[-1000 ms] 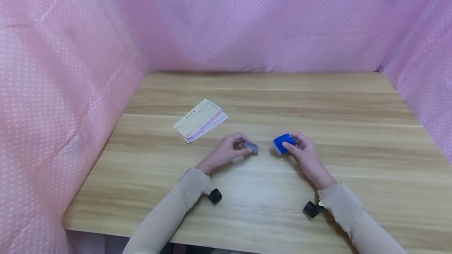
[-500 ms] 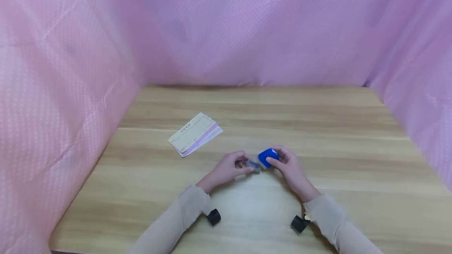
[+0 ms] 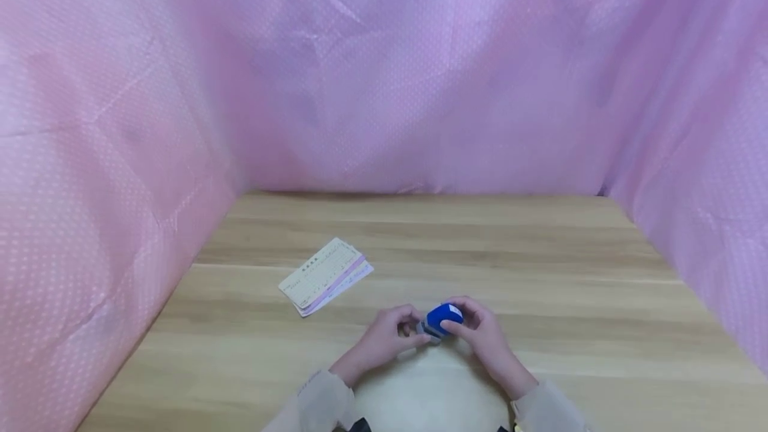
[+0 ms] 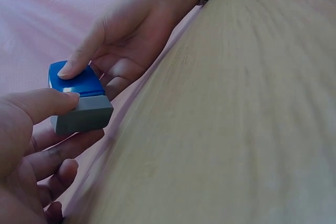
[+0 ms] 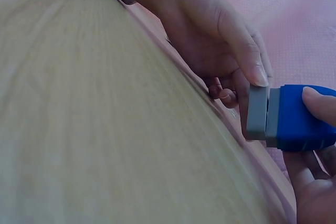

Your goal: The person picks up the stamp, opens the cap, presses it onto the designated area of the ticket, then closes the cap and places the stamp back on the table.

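A blue stamp (image 3: 441,316) is pinched between the thumb and fingers of my right hand (image 3: 487,342). Its grey end points toward my left hand (image 3: 384,339), which grips a small grey stamp cap (image 5: 256,113) by its edges. Cap and stamp are lined up end to end, with a thin dark seam between them in the right wrist view. From the left wrist view, the cap's grey side (image 4: 84,116) sits right against the blue body, and my left thumb lies over the joint. Both hands are low over the table's near middle.
A fanned stack of printed paper slips (image 3: 324,275) lies to the left, beyond my left hand. The wooden table (image 3: 540,252) is enclosed at the back and sides by pink dotted sheeting (image 3: 384,85).
My right hand has brought the blue stamp leftward to the cap in my left hand, closing the gap between them. The head view has tilted up, so the table sits lower.
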`<state>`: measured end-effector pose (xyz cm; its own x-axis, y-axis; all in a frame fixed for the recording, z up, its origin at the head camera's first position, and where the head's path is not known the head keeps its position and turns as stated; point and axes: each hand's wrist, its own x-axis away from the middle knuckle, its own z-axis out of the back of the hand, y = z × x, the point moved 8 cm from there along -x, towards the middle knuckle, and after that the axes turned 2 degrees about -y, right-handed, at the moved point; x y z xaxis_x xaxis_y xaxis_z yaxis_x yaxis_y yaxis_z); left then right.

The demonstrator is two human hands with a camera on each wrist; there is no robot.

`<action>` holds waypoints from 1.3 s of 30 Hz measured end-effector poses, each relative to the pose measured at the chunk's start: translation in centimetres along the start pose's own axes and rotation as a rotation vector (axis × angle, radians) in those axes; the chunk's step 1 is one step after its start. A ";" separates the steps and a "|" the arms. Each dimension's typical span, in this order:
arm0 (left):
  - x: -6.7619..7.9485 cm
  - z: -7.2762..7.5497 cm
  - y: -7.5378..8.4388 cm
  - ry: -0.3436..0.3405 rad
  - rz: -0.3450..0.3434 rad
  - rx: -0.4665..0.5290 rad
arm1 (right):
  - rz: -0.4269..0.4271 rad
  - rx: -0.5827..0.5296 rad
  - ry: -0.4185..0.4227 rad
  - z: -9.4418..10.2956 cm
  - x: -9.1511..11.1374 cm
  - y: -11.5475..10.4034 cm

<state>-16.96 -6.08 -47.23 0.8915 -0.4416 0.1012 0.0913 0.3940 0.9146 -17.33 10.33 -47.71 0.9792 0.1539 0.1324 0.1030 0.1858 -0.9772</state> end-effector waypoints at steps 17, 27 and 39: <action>-0.5 -0.7 -0.1 0.007 -0.046 0.056 | 0.024 -0.005 -0.072 0.1 0.1 0.3; -3.6 0.5 1.3 0.020 -0.105 0.003 | 0.136 0.015 -0.006 1.7 -2.0 -1.9; -3.8 1.7 2.3 0.032 -0.098 -0.037 | 0.194 0.054 -0.072 1.1 -2.6 -3.7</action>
<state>-20.89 -4.90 -44.84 0.8911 -0.4537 -0.0007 0.1941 0.3798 0.9045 -20.50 10.32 -44.21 0.9645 0.2603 -0.0437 -0.0976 0.1978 -0.9754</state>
